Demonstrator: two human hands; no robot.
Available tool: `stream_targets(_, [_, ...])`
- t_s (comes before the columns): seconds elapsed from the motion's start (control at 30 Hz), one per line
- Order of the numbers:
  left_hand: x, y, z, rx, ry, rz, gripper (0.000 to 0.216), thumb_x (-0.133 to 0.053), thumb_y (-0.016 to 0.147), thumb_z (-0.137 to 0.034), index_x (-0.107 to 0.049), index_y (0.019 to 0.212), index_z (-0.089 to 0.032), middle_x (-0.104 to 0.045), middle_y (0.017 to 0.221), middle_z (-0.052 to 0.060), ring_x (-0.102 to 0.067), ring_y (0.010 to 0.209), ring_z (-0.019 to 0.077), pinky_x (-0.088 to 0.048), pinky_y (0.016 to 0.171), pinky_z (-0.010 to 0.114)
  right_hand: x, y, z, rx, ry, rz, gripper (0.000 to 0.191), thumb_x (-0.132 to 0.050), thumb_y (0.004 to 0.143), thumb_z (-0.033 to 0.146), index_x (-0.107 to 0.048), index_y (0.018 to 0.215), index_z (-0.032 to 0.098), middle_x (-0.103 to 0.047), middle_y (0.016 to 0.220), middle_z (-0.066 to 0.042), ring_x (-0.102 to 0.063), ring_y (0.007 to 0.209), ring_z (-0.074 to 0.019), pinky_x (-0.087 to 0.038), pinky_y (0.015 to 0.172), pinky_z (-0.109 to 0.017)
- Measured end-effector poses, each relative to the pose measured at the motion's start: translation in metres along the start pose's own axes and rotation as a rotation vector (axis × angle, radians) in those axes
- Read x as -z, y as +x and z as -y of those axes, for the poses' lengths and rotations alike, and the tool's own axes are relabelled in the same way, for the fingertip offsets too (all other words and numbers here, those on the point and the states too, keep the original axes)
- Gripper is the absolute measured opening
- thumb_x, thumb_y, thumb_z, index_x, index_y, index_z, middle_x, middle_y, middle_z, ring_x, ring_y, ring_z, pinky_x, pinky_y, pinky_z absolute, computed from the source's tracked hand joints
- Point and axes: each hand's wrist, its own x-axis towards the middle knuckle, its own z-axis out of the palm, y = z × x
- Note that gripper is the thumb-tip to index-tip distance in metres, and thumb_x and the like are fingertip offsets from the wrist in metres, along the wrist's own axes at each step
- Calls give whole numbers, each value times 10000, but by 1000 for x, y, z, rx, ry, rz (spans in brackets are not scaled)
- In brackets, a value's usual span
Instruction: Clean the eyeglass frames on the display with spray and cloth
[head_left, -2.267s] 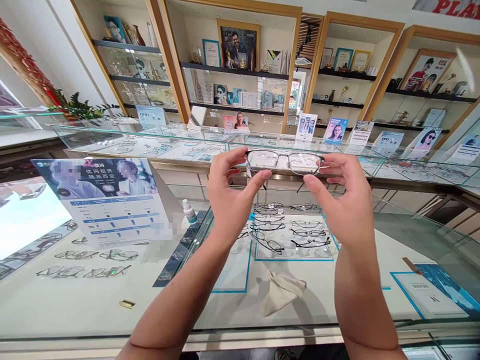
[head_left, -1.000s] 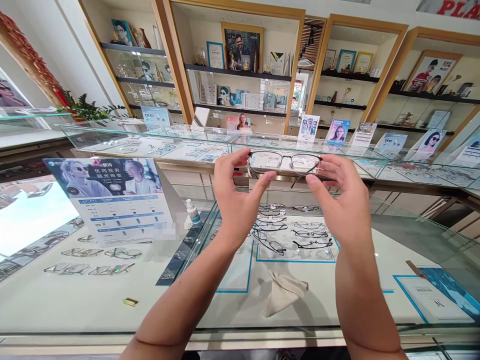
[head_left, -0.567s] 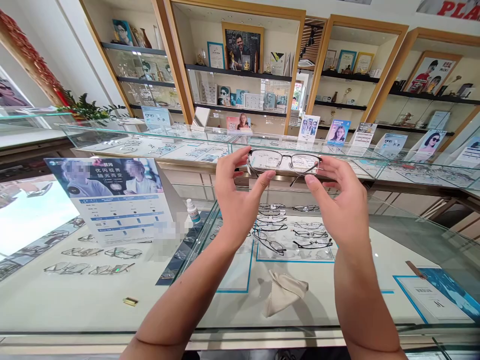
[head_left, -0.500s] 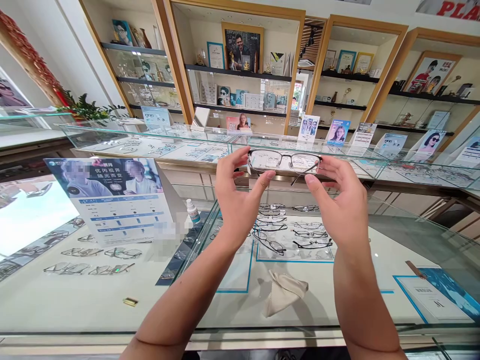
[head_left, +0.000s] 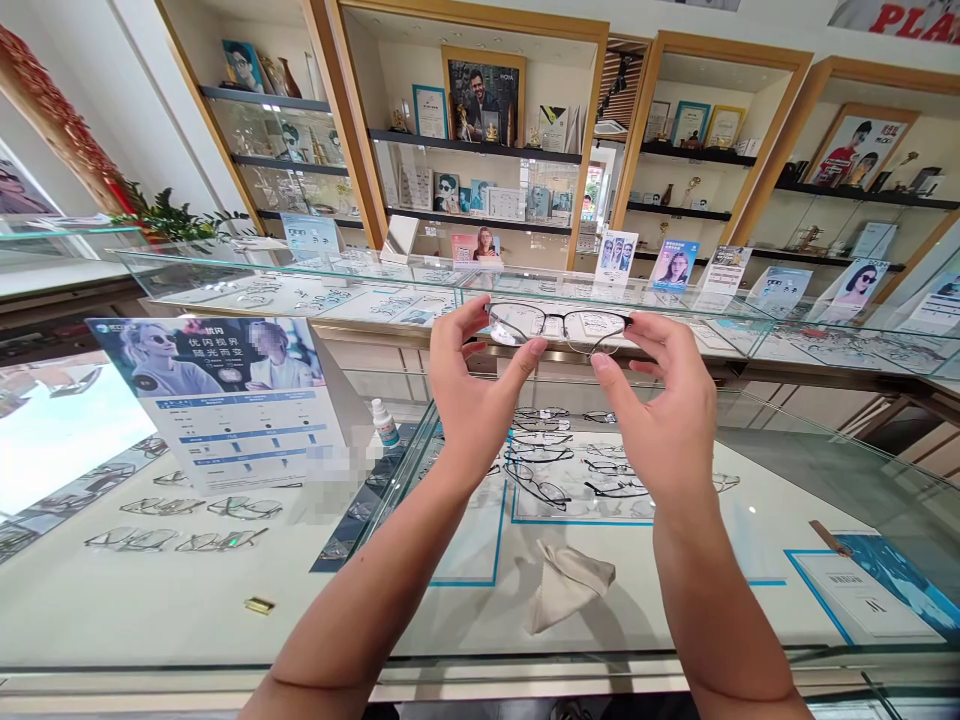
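Note:
A pair of eyeglasses (head_left: 555,324) with a dark upper rim and clear lenses is held up in the air above the glass counter. My left hand (head_left: 480,385) is closed on its left end, fingers behind and thumb near the lower edge of the lens. At the other end my right hand (head_left: 660,400) grips the frame by the hinge corner, its thumb under the right lens. The temples are mostly hidden by the hands. Below, a crumpled beige cleaning cloth (head_left: 571,585) lies on the counter top, touched by neither hand.
Several eyeglasses (head_left: 541,450) lie in rows in the glass case under my hands. A leaning display card (head_left: 240,400) and a small white spray bottle (head_left: 385,424) stand left. A gold clip-like piece (head_left: 259,605) lies front left. Another glass showcase (head_left: 360,300) runs behind.
The right hand has moved a little left and the eyeglasses have shifted left and turned slightly. A temple that showed below the right lens is now out of sight.

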Motion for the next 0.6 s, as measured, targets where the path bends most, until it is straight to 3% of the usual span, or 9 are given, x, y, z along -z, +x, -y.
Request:
stream_targets(0.4, [5, -4, 7, -15, 44, -37, 555, -852, 877, -425, -643, 1356, -241, -686, 1314, 97, -706, 1157, 240, -600, 967, 415, -3, -11, 8, 0, 8, 20, 399, -725, 977, 403, -630, 1345, 282, -711, 1393, -108, -684, 1300, -305, -607, 1008, -520])
stream_targets(0.6, [25, -42, 44, 2, 137, -4, 552, -827, 896, -444, -646, 1359, -205, -690, 1268, 124, -701, 1152, 255, -616, 954, 431, -20, -40, -35, -229, 245, 82, 404, -711, 968, 562, -673, 1220, 248, -755, 1298, -128, -731, 1192, -292, -600, 952, -470])
